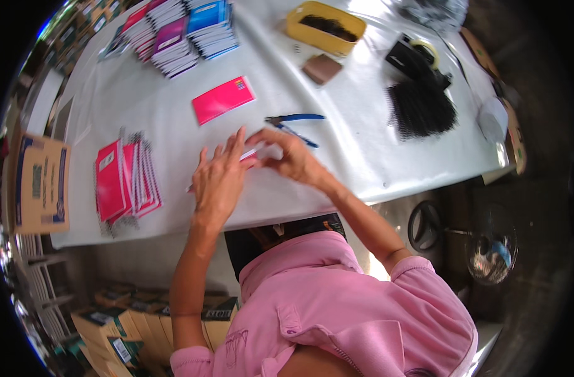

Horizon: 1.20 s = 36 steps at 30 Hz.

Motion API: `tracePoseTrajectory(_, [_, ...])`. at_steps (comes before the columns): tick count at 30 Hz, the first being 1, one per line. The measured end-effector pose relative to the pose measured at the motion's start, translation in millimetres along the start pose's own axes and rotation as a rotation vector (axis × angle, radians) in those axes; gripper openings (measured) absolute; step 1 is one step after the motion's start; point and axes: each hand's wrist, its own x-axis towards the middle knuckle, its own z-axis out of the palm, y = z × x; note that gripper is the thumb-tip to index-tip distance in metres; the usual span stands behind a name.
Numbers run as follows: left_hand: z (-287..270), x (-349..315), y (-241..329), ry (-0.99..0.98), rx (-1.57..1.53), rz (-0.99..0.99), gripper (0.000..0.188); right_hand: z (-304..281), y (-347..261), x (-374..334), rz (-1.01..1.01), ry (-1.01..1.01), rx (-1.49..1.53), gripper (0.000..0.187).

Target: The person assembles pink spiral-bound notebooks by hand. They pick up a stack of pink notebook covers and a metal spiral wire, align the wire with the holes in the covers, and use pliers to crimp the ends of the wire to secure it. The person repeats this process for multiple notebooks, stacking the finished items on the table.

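Observation:
Near the table's front edge, my left hand (218,179) lies over a small pink notebook (249,157), fingers stretched out across it. My right hand (293,157) is curled at the notebook's right end, thumb and fingers closed on its edge. Much of this notebook is hidden beneath my hands, and the fingers are slightly blurred. Just beyond my right hand lie blue-handled cutting pliers (296,118) with their handles spread. A flat pink booklet cover (223,100) rests farther off. To the left is a pile of pink notebooks (126,179) with dark spiral wires around them.
Stacked notebooks (174,38) in blue, purple and red stand at the far left. A yellow tub (293,25) holds black wire pieces, beside a brown block (321,69). Black spiral coils (422,107) lie at right. A cardboard box (42,182) stands by the left edge.

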Motion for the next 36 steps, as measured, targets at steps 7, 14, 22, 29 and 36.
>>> tracePoseTrajectory(7, [-21,4,10,-0.172,-0.049,0.040,0.052,-213,84,-32,0.547,0.441,-1.630,0.027])
tracePoseTrajectory(14, [-13,2,-2,-0.074,-0.051,0.080,0.055,-234,102,-37,0.517,0.301,-1.670,0.015])
tracePoseTrajectory(22, [-5,4,-3,0.047,-0.130,0.133,0.054,-259,96,-26,0.580,0.357,-1.309,0.013])
tracePoseTrajectory(29, [-4,3,-6,0.053,-0.076,0.087,0.054,-130,-30,33,0.269,-0.132,-0.259,0.018])
tracePoseTrajectory(36, [-15,5,5,0.013,-0.078,0.082,0.052,-55,-29,28,0.163,-0.229,-0.083,0.017])
